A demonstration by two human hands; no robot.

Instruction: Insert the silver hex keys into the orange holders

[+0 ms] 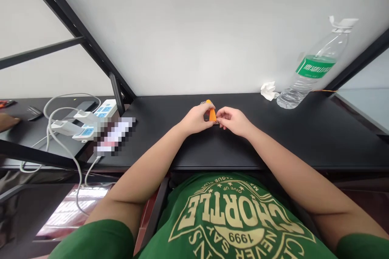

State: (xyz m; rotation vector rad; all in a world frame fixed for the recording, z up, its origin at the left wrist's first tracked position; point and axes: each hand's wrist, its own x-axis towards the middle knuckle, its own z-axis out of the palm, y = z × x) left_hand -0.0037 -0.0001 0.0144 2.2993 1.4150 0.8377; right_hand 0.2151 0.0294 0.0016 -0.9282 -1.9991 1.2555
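Note:
Near the middle of the black table (pixel 158 145), my left hand (pixel 197 119) is closed on a small orange piece (pixel 212 114), thumb on the near side and fingers at its top. A dark part with a light edge shows behind the piece, mostly hidden by my fingers. Just to the right, my right hand (pixel 232 120) has its fingers bent and pressed together close to the lower right of the orange piece. Whatever those fingertips hold is too small to make out.
A tall plastic bottle (pixel 316 66) stands at the back right beside crumpled white tissue (pixel 269 90). On the left are a power strip (pixel 106 109) with white cables and a blurred phone (pixel 117 134). Beyond the black frame, another person's hand (pixel 8 122) shows.

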